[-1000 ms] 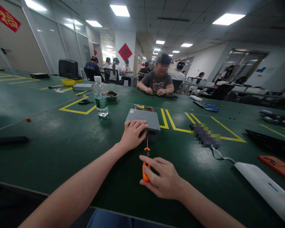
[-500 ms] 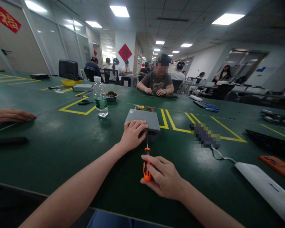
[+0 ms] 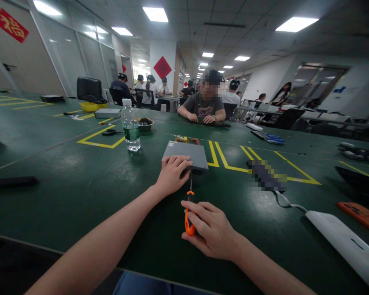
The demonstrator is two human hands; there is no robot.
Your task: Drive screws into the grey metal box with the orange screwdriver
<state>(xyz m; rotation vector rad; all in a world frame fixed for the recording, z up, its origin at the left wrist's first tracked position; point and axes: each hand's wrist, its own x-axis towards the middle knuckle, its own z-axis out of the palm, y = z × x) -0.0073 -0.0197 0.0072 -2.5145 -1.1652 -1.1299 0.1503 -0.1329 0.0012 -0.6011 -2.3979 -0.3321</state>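
A grey metal computer power supply unit (image 3: 187, 151) lies on the green table in front of me, its bundle of coloured wires (image 3: 187, 140) at the far side. My left hand (image 3: 174, 174) grips its near left part, fingers over the top and thumb down by the front face. In my right hand (image 3: 210, 227) is an orange and black screwdriver (image 3: 190, 223), pinched by its handle between thumb and fingers. The screwdriver's shaft points away from me to the front face of the unit, close to my left thumb. Its tip is hard to make out.
A water bottle (image 3: 130, 127) stands left of the unit, with a metal bowl (image 3: 145, 124) behind it. At right lie a blurred dark object (image 3: 266, 175), a white power strip (image 3: 341, 241) and an orange phone (image 3: 361, 217). A co-worker (image 3: 204, 102) sits across the table.
Another person's hand at the left edge has drawn back almost out of view. My right fingers and the screwdriver handle have shifted very slightly; my left hand stays put.
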